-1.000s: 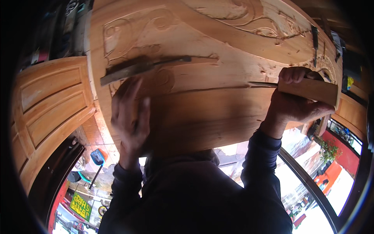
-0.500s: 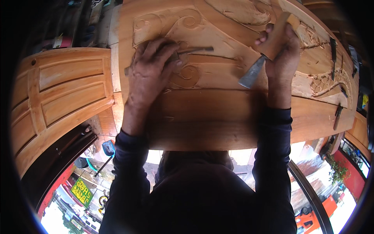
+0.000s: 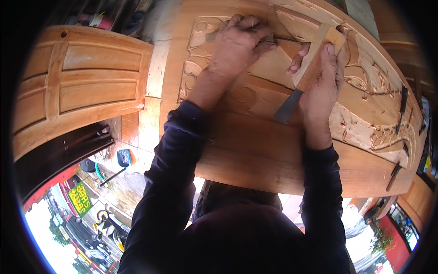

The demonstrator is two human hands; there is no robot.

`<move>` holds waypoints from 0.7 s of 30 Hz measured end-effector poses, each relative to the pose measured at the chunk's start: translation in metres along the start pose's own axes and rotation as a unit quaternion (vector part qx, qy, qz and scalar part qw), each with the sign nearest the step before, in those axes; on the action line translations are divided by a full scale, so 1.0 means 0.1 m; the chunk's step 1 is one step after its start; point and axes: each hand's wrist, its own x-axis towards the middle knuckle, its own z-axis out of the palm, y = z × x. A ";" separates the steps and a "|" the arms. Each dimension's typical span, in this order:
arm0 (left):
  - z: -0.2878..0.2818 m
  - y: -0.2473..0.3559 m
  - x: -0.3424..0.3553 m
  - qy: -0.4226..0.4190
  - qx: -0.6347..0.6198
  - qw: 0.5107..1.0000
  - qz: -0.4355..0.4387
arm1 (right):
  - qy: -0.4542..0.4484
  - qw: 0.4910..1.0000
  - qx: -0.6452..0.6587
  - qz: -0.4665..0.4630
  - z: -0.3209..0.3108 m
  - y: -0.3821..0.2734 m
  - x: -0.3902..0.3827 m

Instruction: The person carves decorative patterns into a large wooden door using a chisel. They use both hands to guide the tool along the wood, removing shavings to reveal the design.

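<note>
My left hand (image 3: pixel 235 48) is closed around a narrow carving chisel (image 3: pixel 267 40), whose thin metal shank points right over the carved wooden panel (image 3: pixel 255 150). Its tip is hidden near my right hand. My right hand (image 3: pixel 325 93) grips a broad chisel (image 3: pixel 314 61) by its blocky wooden handle, with the flat grey blade angled down to the left, above the panel. Under and around both hands, scrolls and curved leaf shapes are cut in relief. A round scroll (image 3: pixel 244 97) lies below my left hand, somewhat blurred.
Several dark carving tools, one of them a slim chisel (image 3: pixel 402 109), lie along the panel's right side among wood shavings. A panelled wooden door (image 3: pixel 98 77) is at the left. A blue dustpan (image 3: pixel 123 158) rests on the floor. A motorcycle (image 3: pixel 109 228) stands at lower left.
My left hand has moved up and right with the narrow chisel, closer to my right hand. The right hand has shifted slightly down with the broad chisel. The whole view has turned somewhat.
</note>
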 end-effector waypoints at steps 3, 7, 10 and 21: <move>0.02 0.01 0.03 0.000 0.032 0.999 -0.010 | -0.002 1.000 0.008 0.029 0.04 0.07 0.02; 0.03 -0.01 0.22 -0.025 0.018 0.999 -0.020 | 0.071 0.996 -0.043 0.032 -0.06 0.15 0.09; 0.12 0.02 0.32 0.018 -0.027 0.998 0.047 | 0.103 0.994 -0.031 -0.005 -0.19 0.11 0.03; 0.16 0.62 0.40 -0.163 -0.655 0.727 -0.127 | 0.064 0.993 -0.029 -0.098 -0.08 0.23 -0.08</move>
